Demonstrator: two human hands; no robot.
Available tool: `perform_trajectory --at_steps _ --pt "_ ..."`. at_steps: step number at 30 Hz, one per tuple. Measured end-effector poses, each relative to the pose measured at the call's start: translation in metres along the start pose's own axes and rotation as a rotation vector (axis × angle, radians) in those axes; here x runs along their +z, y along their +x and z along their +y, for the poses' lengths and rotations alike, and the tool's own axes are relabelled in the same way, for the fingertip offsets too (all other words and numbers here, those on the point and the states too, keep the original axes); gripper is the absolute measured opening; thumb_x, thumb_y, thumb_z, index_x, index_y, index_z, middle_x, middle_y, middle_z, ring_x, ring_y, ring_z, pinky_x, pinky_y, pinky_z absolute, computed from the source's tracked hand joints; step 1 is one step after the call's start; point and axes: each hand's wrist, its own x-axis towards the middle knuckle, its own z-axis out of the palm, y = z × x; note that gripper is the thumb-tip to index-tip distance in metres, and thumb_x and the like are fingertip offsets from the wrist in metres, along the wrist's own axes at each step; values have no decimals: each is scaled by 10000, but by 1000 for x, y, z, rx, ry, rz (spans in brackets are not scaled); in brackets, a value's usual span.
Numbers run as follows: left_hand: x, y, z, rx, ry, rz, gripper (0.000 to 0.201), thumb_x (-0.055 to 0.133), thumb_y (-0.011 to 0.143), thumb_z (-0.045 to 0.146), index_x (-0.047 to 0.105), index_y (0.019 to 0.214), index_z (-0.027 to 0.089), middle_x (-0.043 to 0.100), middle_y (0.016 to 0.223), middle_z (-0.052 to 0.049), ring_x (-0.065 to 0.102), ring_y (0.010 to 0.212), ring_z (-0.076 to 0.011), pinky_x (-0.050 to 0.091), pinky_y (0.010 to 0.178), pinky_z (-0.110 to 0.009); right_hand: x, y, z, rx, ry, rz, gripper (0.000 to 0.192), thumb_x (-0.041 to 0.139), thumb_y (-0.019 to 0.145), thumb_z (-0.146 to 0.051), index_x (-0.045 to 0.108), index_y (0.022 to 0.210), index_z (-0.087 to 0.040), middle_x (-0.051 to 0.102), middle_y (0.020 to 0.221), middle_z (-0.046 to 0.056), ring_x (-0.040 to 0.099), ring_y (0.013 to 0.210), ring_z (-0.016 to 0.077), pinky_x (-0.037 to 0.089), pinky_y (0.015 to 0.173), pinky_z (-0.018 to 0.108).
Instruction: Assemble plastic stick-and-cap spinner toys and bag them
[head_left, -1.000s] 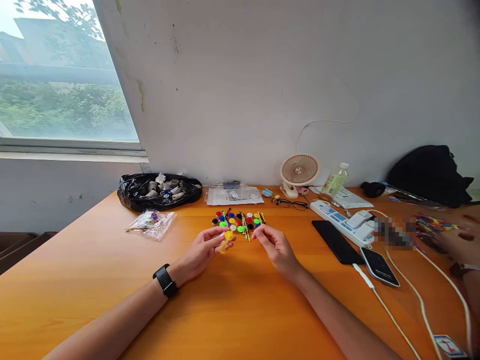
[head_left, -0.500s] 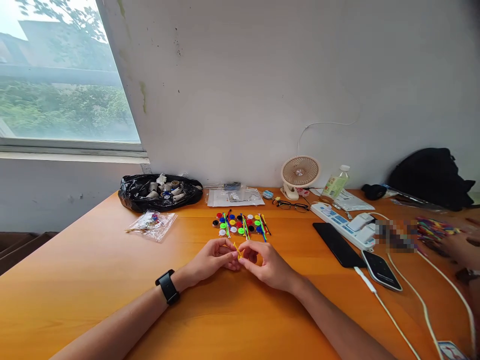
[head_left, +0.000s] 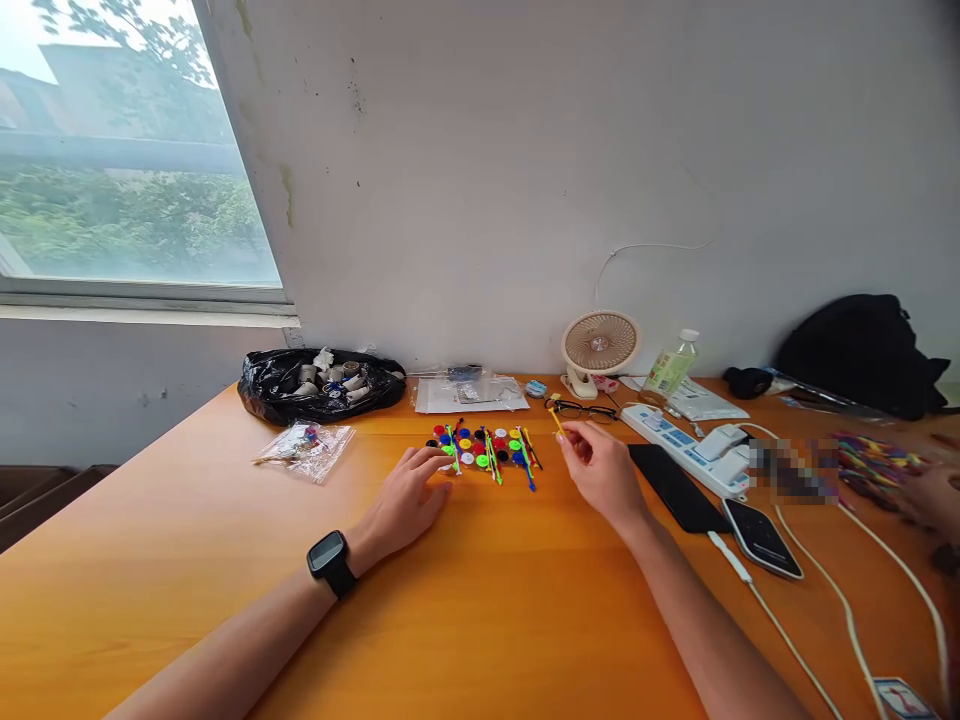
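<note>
Coloured round plastic discs lie in rows at the middle of the table, with thin coloured plastic sticks laid in bundles between them. My left hand rests at the left front of the rows, fingers stretched toward the nearest discs. Its fingertips partly cover a disc there, and I cannot tell whether they touch it. To the right of the rows, my right hand pinches a thin yellow plastic stick, which points up and away.
Behind stand a black plastic bag, a clip fan and a bottle. A clear bag lies left. Glasses, a power strip, phone and cables are right. Another person's hand is at far right.
My hands have moved apart from the middle. The right one has carried the yellow stick right and away; the left has let go and moved left toward the discs.
</note>
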Motion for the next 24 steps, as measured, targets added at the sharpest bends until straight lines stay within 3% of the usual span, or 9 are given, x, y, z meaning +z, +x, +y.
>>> perform_trajectory --at_steps 7,12,18,24 --pt "3 0 -8 -17 90 -6 282 608 953 219 701 1216 261 715 1237 -62 608 1126 -273 543 978 -437 -11 6 26 90 -85 -3 184 555 948 -328 647 862 -195 704 783 55 629 659 196 453 649 306" --pt "4 0 -10 -40 88 5 284 609 944 213 709 1206 256 723 1223 -59 604 1112 -269 541 976 -439 -9 7 30 89 -71 15 225 529 953 -338 687 914 -183 732 849 93 655 706 218 478 685 322" --pt "4 1 -8 -4 143 -32 344 596 948 220 716 1266 272 735 1270 -29 581 1113 -276 533 969 -445 -5 5 44 226 -191 -209 135 598 921 -275 643 819 -200 740 818 74 668 728 214 433 656 295" --pt "1 3 -3 2 165 8 248 587 957 222 766 1124 264 773 1164 -39 600 1050 -266 528 930 -433 0 0 56 302 -240 -346 141 658 873 -170 620 740 -197 741 780 67 663 714 197 382 608 266"
